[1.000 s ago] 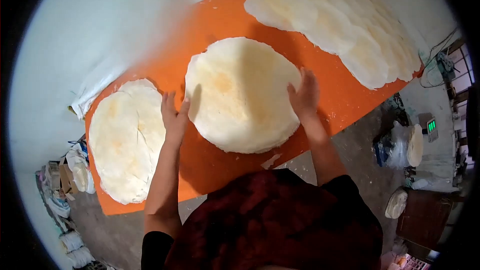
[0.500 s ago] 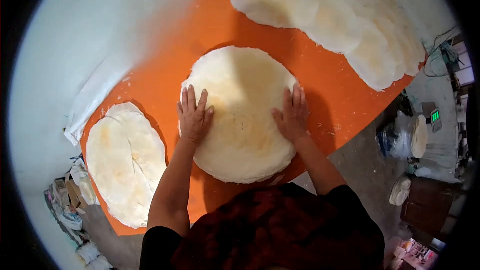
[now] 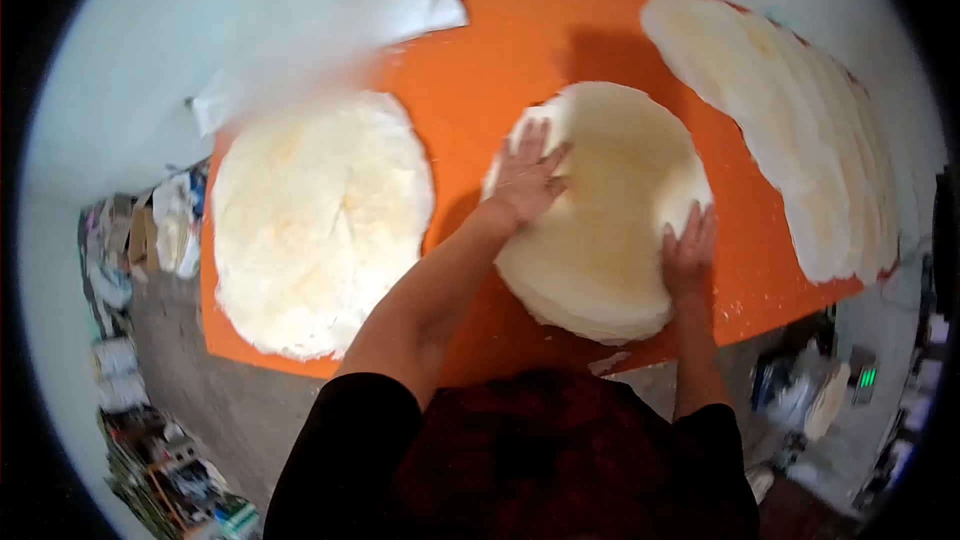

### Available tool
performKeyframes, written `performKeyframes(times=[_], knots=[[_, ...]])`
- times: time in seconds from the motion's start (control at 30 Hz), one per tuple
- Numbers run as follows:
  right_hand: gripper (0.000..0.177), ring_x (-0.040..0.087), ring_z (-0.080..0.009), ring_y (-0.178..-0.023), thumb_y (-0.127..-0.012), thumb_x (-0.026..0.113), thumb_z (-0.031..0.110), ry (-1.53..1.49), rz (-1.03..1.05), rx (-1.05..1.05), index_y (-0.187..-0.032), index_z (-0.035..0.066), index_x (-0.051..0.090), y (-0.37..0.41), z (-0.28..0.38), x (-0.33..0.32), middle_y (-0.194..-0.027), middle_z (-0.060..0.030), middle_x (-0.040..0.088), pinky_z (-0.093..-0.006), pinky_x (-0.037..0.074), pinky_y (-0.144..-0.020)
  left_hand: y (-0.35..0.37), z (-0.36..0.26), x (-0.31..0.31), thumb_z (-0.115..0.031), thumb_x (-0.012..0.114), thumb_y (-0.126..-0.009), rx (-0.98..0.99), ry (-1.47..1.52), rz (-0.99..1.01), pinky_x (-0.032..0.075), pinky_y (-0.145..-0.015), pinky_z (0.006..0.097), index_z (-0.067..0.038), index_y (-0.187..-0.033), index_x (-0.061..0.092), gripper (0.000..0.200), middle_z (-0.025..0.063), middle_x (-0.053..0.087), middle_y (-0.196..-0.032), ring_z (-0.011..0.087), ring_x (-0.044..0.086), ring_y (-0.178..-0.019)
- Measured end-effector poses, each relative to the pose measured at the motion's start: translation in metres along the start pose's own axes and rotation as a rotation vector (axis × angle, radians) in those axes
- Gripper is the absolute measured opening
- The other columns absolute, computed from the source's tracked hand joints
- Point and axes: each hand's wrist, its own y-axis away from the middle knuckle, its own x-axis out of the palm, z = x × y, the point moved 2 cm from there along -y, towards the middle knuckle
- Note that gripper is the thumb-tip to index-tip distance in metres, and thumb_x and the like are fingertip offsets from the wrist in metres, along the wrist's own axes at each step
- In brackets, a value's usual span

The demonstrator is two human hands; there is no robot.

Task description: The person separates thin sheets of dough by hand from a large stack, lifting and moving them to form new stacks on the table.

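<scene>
head: round stack (image 3: pixel 608 215) under left grip (image 3: pixel 527 183), edge at right grip (image 3: pixel 687 257), both unclenched

cardboard box (image 3: pixel 143 239), small display (image 3: pixel 867 378) (glowing green)

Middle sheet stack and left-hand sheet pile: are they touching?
Apart. The head view shows bare orange tabletop between the middle sheet stack and the left-hand sheet pile.

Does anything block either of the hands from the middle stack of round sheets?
Nothing visible does: the left hand lies on top of the middle stack, and the right hand is at its right edge.
</scene>
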Motion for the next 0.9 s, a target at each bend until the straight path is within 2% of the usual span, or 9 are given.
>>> performKeyframes(times=[0.17,0.27,0.3,0.33,0.4,0.43,0.5,0.6,0.9], knots=[[0.062,0.031,-0.0405,-0.122,-0.081,0.052,0.038,0.420,0.208,0.136,-0.131,0.005,0.034,-0.009,0.009,-0.005,-0.134,-0.0224,0.031,-0.0465,0.027,-0.100,0.084,0.003,-0.079,-0.032,0.055,-0.080,0.127,0.134,-0.172,0.024,-0.101,0.0475,-0.009,-0.124,0.043,0.051,0.0186,0.033,-0.133,0.0337,0.029,-0.124],[0.064,0.033,-0.0333,-0.123,-0.079,0.056,0.032,0.205,0.177,-0.230,-0.131,0.003,0.033,-0.031,0.098,-0.037,-0.133,-0.0200,0.035,-0.0422,0.025,-0.102,0.173,0.034,-0.091,-0.026,0.057,-0.080,0.078,0.525,-0.166,0.040,-0.090,0.0383,0.000,-0.114,0.050,0.043,0.0218,0.048,-0.118,0.0360,0.048,-0.106],[0.064,0.036,-0.0306,-0.121,-0.077,0.060,0.027,-0.310,0.201,-0.176,-0.130,0.001,0.033,-0.030,0.137,-0.025,-0.129,-0.0205,0.039,-0.0401,0.024,-0.103,0.209,0.045,-0.091,-0.030,0.056,-0.082,-0.020,0.598,-0.123,0.041,-0.088,0.0375,-0.001,-0.112,0.052,0.043,0.0212,0.053,-0.112,0.0327,0.052,-0.103],[0.062,0.039,-0.0330,-0.118,-0.076,0.061,0.022,-0.255,0.301,-0.104,-0.127,-0.001,0.035,-0.027,0.172,-0.001,-0.127,-0.0198,0.042,-0.0389,0.028,-0.101,0.243,0.057,-0.100,-0.032,0.056,-0.082,-0.163,0.714,-0.089,0.042,-0.087,0.0364,-0.001,-0.111,0.053,0.042,0.0206,0.055,-0.109,0.0304,0.054,-0.101],[0.059,0.042,-0.0323,-0.114,-0.075,0.062,0.022,-0.572,0.430,-0.367,-0.124,-0.001,0.038,-0.006,0.315,-0.018,-0.123,-0.0206,0.044,-0.0393,0.034,-0.096,0.304,0.087,-0.106,-0.038,0.056,-0.083,-0.389,0.951,0.024,0.045,-0.081,0.0326,-0.002,-0.108,0.056,0.044,0.0159,0.061,-0.100,0.0240,0.058,-0.092],[0.058,0.045,-0.0316,-0.111,-0.072,0.065,0.022,-0.567,0.415,-0.663,-0.121,-0.001,0.041,0.003,0.362,0.003,-0.121,-0.0225,0.045,-0.0399,0.037,-0.092,0.334,0.099,-0.105,-0.033,0.055,-0.085,-0.477,0.953,-0.073,0.046,-0.077,0.0307,-0.001,-0.107,0.056,0.039,0.0111,0.061,-0.093,0.0211,0.059,-0.086],[0.063,0.045,-0.0360,-0.110,-0.069,0.069,0.025,-0.822,0.453,-0.826,-0.120,0.000,0.043,0.034,0.449,0.026,-0.120,-0.0226,0.046,-0.0408,0.037,-0.091,0.387,0.129,-0.103,-0.025,0.053,-0.087,-0.697,1.291,-0.278,0.046,-0.074,0.0287,0.001,-0.105,0.056,0.032,0.0076,0.061,-0.089,0.0169,0.058,-0.082],[0.069,0.026,-0.0357,-0.125,-0.069,0.068,0.029,-0.472,0.598,-0.865,-0.128,0.009,0.037,0.067,0.537,0.058,-0.134,-0.0178,0.031,-0.0461,0.023,-0.100,0.445,0.162,-0.124,-0.017,0.051,-0.088,-0.805,1.514,-0.591,0.046,-0.075,0.0279,0.001,-0.102,0.056,0.024,0.0075,0.061,-0.090,0.0160,0.059,-0.079],[0.036,0.045,-0.0271,-0.105,-0.071,0.063,0.025,-0.199,0.211,-1.086,-0.101,0.009,0.052,0.074,0.570,0.101,-0.110,-0.0118,0.049,-0.0389,0.040,-0.076,0.486,0.205,-0.134,-0.018,0.046,-0.091,-0.888,1.720,-0.650,0.047,-0.072,0.0289,0.001,-0.101,0.053,0.023,0.0087,0.060,-0.087,0.0177,0.059,-0.079]])
